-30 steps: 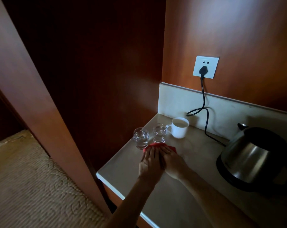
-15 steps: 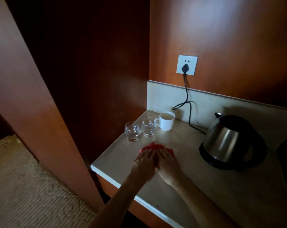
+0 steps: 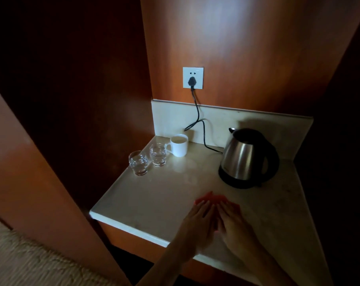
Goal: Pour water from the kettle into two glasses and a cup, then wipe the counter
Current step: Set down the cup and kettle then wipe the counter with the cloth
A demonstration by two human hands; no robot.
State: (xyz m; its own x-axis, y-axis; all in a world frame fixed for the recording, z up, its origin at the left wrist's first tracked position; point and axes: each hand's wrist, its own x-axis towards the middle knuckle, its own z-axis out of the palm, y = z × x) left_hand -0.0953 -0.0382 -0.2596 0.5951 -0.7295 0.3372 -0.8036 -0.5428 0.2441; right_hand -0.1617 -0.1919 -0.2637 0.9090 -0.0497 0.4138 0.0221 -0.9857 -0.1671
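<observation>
Both hands [image 3: 216, 223] slid red cloth [image 3: 216, 198] nearer, lying crosswise.

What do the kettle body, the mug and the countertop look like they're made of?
Kettle: brushed stainless steel, judging by its soft vertical sheen, with black, probably plastic, handle and base. Mug: glossy white, likely ceramic. Countertop: pale polished stone, possibly marble.
</observation>
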